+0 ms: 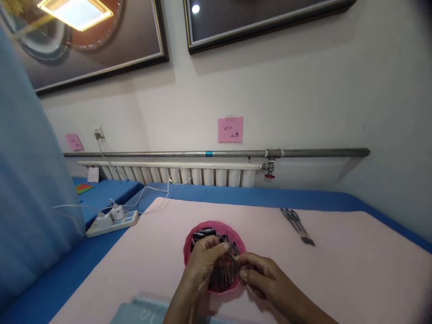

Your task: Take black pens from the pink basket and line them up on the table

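Bottom centre of frame, nearest the camera: a pale blue-green sheet or pouch (141,312), cut off by the lower edge, so what it is can't be told. Just above it both forearms come in from the bottom edge. Left hand (202,263) has fingers curled down over the pink bowl (189,245), thumb and fingertips pinched together w/ the right hand (261,274) at about centre-bottom. Between the two pinches sits a thin dark stick-like item (233,260), prob. a pen or refill; both hands seem closed on it, but it's mostly hidden by fingers and blurred. The right hand's fingers are folded in tight, w/ a pale sliver showing below them, too small to identify.

The bowl sits on the pink mat (337,279), centre-lower frame, filled w/ dark pens (204,232); the hands cover most of the pile, so no count is possible. Right of centre on the mat, well apart from the bowl, lies a small bunch of dark pens (297,222).

Left of the mat, on the blue table cover (270,198), a white power strip (113,222) w/ plugs and white cables. Far back: white radiator (168,173), grey pipe (219,153), pink note (230,129) on the wall, writing not legible. Picture frames at top are cut off.
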`<state>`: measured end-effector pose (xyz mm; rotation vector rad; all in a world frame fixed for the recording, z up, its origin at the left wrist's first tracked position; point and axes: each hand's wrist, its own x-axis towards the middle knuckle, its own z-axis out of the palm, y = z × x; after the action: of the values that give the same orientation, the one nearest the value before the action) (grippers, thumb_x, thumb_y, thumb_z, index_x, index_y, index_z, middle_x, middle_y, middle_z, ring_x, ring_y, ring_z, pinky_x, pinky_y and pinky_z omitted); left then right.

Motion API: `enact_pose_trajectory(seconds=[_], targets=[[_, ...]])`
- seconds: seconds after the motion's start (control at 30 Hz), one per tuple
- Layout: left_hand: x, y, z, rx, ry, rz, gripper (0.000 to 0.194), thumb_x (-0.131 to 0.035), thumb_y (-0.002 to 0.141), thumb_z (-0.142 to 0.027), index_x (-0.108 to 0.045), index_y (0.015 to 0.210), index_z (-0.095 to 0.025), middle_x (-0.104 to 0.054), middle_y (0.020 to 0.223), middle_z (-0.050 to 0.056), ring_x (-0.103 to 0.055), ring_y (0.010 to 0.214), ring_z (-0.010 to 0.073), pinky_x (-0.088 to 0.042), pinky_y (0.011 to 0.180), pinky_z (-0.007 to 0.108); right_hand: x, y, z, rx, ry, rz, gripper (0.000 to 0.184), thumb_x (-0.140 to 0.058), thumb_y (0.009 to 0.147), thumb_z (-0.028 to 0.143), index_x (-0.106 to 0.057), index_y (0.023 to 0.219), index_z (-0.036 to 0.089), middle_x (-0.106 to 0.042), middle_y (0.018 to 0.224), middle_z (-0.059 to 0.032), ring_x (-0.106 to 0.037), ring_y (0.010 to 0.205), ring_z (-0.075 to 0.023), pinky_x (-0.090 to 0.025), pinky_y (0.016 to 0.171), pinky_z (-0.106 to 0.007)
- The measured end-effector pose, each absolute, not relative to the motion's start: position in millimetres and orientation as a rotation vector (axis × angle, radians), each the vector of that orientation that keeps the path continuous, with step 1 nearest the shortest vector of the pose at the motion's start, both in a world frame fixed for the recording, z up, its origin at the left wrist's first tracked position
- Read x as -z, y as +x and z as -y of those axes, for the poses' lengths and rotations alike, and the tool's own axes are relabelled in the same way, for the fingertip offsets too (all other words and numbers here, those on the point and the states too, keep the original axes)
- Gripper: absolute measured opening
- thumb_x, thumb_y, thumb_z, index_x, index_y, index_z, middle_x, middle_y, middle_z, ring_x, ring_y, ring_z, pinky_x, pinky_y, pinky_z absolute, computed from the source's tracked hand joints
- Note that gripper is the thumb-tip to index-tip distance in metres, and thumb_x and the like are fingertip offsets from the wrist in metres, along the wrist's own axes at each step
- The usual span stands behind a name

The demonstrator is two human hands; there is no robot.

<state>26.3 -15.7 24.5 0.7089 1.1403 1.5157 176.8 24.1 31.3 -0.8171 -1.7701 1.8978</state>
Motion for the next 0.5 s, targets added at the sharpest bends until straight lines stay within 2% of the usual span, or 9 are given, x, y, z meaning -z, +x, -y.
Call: enact_pose_trajectory(seconds=[0.2, 0.3, 0.4, 0.5], targets=[[-22.5, 40.1, 14.7, -1.439, 0.711, -1.04, 0.036, -0.075, 0.055, -0.041, -0.055, 0.061, -0.012, -0.058, 0.054, 0.0, -0.053, 0.049, 0.0095, -0.042, 0.053, 0.023, -27.1, 181.5, -14.7, -1.896, -0.838, 1.564, 0.02, -0.058, 0.067, 0.034, -0.055, 0.075, 0.016, -0.036, 0.046, 0.0095, -0.023, 0.035, -0.0031, -0.013, 0.036, -0.019], [-22.6, 34.4, 15.6, -1.448, 0.677, -1.05, 0.04, -0.069, 0.062, -0.048, -0.061, 0.075, -0.011, -0.065, 0.07, 0.006, -0.061, 0.061, 0.0139, -0.045, 0.058, 0.025, -30.1, 189.4, -10.9, -1.933, -0.794, 1.456, 0.018, -0.058, 0.068, 0.034, -0.054, 0.071, 0.016, -0.034, 0.046, 0.0094, -0.021, 0.036, -0.0028, -0.01, 0.036, -0.019], [-22.0, 24.1, 16.0, -1.559, 0.599, -1.123, 0.041, -0.069, 0.062, -0.045, -0.061, 0.085, -0.012, -0.067, 0.082, 0.01, -0.063, 0.068, 0.0155, -0.046, 0.059, 0.025, -31.0, 199.1, -8.6, -1.95, -0.755, 1.436, 0.019, -0.06, 0.068, 0.034, -0.056, 0.071, 0.015, -0.041, 0.051, 0.0066, -0.024, 0.038, -0.0028, -0.012, 0.037, -0.019], [-22.9, 24.5, 17.3, -1.577, 0.629, -1.099, 0.038, -0.071, 0.061, -0.041, -0.061, 0.084, -0.012, -0.066, 0.075, 0.007, -0.059, 0.059, 0.0118, -0.045, 0.055, 0.023, -27.7, 205.5, -8.4, -1.969, -0.726, 1.438, 0.02, -0.059, 0.068, 0.034, -0.057, 0.071, 0.015, -0.046, 0.055, 0.005, -0.025, 0.038, -0.0024, -0.012, 0.037, -0.02]])
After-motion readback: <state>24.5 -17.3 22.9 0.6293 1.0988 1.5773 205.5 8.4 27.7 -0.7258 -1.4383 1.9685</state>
